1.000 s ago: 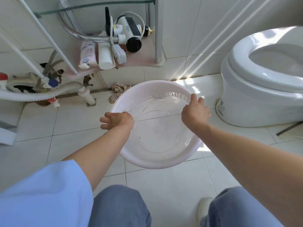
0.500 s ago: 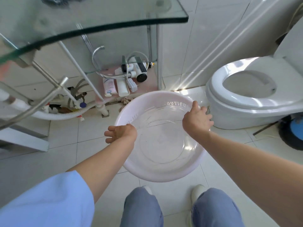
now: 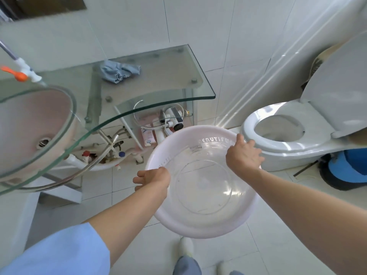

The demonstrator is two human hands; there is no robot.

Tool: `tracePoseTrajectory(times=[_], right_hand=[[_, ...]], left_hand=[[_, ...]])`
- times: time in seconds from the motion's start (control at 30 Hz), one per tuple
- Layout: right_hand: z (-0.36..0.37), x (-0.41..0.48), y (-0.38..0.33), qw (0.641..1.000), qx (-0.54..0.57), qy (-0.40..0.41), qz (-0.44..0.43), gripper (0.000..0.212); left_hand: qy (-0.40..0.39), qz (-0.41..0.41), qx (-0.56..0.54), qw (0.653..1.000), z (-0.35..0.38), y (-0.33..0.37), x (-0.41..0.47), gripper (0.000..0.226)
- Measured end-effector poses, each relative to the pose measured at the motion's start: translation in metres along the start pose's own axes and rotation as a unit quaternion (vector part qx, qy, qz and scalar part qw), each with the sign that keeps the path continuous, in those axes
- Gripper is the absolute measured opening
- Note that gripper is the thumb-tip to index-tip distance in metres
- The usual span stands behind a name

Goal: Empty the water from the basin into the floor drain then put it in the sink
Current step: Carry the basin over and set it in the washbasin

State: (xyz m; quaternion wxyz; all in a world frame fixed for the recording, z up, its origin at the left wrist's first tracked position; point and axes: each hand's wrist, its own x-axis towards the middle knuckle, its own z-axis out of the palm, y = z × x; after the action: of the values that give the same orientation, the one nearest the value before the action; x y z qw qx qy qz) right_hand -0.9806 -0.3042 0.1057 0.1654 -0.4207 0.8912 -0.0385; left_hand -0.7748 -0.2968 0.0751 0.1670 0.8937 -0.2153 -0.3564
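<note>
- right now, nearest to me, my pale blue sleeve (image 3: 59,253) fills the lower left corner, and the toes of my light shoes (image 3: 185,246) show on the floor tiles (image 3: 95,187) just under the basin's near rim.
- both bare forearms reach forward to the pale pink basin (image 3: 198,232), which i hold up off the floor, in front of me and roughly level.
- my left hand (image 3: 152,178) grips the left rim, fingers curled round the outer edge.
- my right hand (image 3: 243,156) grips the far right rim, fingers hooked over the lip just beside the raised lettering (it reads something like "beautiful", partly hidden by my fingers).
- the basin's bottom looks clear and glossy; how much water lies in it i cannot tell.
- to the left, at a higher level, the round glass sink (image 3: 29,116) sits in a curved glass counter (image 3: 164,76), well apart from the basin, its metal drain (image 3: 43,142) showing at the bottom.
- under the counter are white pipes (image 3: 75,161) and, on a lower shelf just beyond the basin's far rim, a white faucet unit (image 3: 174,118) and a pink tube (image 3: 148,135).
- on the counter top lies a crumpled blue cloth (image 3: 119,71); a tap with an orange handle (image 3: 21,73) hangs over the sink.
- on the right stands the white toilet (image 3: 278,147), lid (image 3: 337,86) raised, near my right hand, with a blue object (image 3: 349,167) on the floor beside it.
</note>
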Motion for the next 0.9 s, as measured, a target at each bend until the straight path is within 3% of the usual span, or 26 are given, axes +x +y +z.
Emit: tracePoseTrajectory(times=[0.47, 0.73, 0.9], right_hand=[[-0.105, -0.053, -0.035, 0.989, 0.071, 0.054, -0.115, 0.036], [-0.124, -0.091, -0.080, 0.975, 0.088, 0.040, -0.201, 0.041], [-0.122, -0.112, -0.119, 0.969, 0.094, 0.025, -0.227, 0.037]], left_hand=[[0.102, 0.026, -0.086, 0.991, -0.089, 0.020, -0.062, 0.062], [0.178, -0.003, -0.164, 0.970, -0.158, 0.016, -0.058, 0.063], [0.227, -0.003, -0.153, 0.962, -0.200, 0.006, -0.049, 0.060]])
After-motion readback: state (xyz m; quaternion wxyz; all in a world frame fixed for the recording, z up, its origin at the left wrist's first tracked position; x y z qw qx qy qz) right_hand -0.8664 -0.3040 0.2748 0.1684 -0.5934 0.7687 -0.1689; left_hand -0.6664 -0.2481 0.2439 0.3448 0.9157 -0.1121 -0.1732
